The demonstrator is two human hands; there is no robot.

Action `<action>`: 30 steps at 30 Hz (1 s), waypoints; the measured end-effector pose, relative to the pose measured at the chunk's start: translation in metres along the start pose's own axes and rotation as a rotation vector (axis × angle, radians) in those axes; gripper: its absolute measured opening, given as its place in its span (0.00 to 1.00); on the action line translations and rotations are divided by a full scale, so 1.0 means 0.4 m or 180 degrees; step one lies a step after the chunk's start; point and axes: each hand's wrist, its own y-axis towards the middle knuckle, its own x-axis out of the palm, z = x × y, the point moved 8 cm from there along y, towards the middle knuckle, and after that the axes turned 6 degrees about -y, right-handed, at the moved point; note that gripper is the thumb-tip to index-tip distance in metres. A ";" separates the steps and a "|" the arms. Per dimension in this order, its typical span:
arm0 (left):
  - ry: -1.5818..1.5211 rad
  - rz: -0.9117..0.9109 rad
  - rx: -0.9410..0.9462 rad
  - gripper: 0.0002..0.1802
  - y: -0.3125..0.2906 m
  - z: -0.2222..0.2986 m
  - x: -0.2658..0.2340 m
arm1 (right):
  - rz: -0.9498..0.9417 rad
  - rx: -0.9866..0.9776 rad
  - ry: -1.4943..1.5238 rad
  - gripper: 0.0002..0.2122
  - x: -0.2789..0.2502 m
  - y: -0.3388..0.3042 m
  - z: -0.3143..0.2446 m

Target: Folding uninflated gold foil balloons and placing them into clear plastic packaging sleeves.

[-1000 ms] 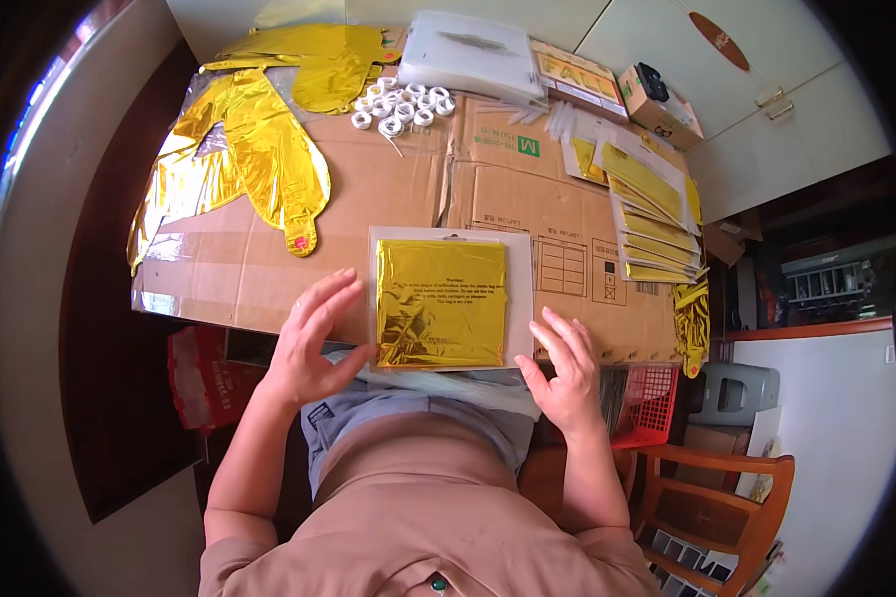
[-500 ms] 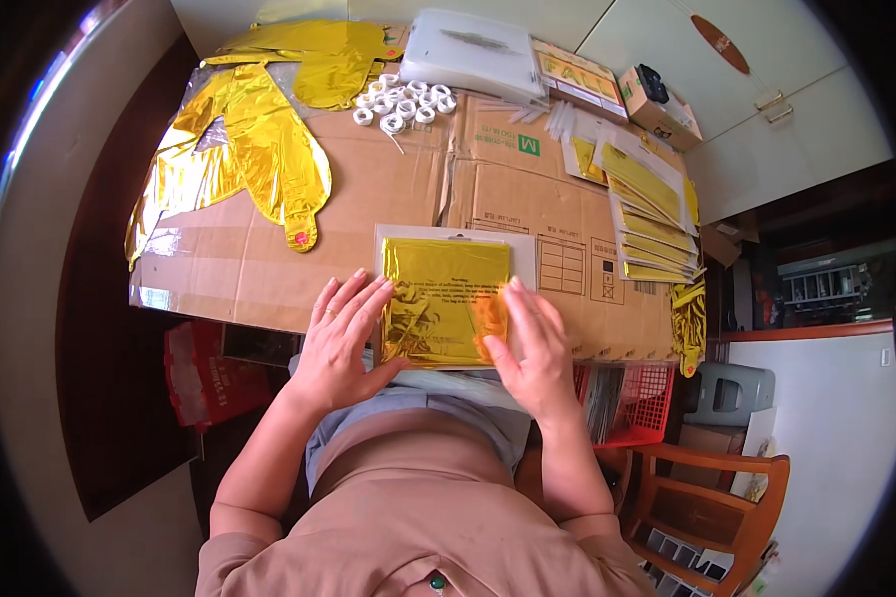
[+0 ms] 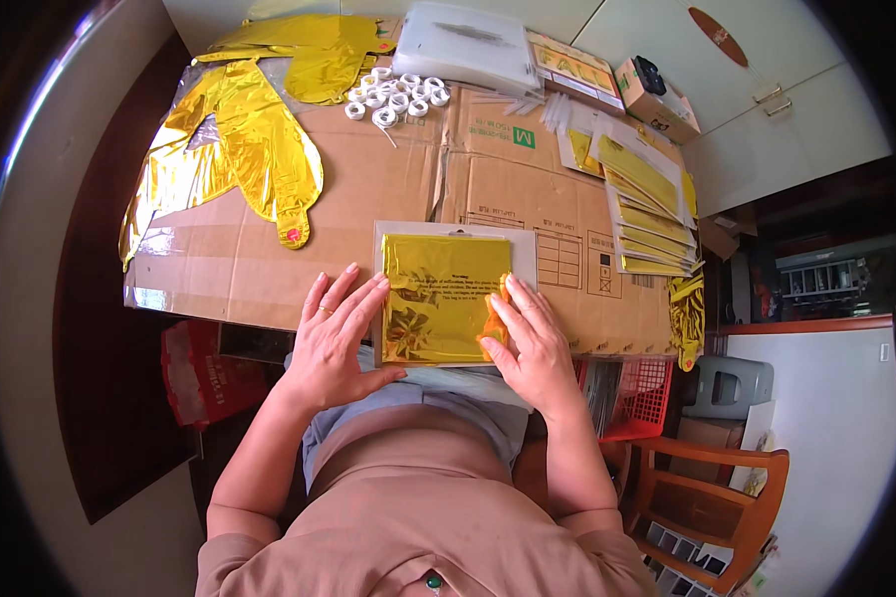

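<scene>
A folded gold foil balloon [image 3: 443, 264] lies flat inside a clear plastic bag [image 3: 523, 244] at the near edge of the cardboard-covered table. My left hand [image 3: 331, 343] rests along the packet's left side, its fingers stretched out and the fingertips by the gold edge. On the opposite side, my right hand [image 3: 535, 343] lies with spread fingers over the right edge of the bag. An orange patch beside its fingertips looks like the hand's reflection in the foil. Neither hand has anything gripped in it.
Finished-looking flat gold packets [image 3: 652, 224] are stacked at right. Large gold foil balloons [image 3: 259, 149] spread at far left. White ribbon coils [image 3: 398, 95], a stack of clear bags [image 3: 465, 50] and small boxes [image 3: 657, 99] line the back. A wooden chair [image 3: 707, 497] stands at lower right.
My right hand, blurred before, now shows sharply at the packet's right edge. The foil near it looks smoother. The whole view has shifted slightly; my left hand stays at the left edge.
</scene>
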 end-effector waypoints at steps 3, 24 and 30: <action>-0.0039 -0.0004 0.0025 0.58 0.003 0.005 -0.002 | 0.0077 0.0101 0.0305 0.24 -0.007 -0.005 0.011; -0.0520 0.0078 0.0825 0.21 0.019 0.098 0.024 | 0.0994 0.0668 0.0841 0.11 -0.092 -0.078 0.041; -0.0794 0.1933 -0.0388 0.16 -0.140 0.005 -0.039 | 0.0705 0.1859 0.1111 0.06 -0.064 -0.171 0.058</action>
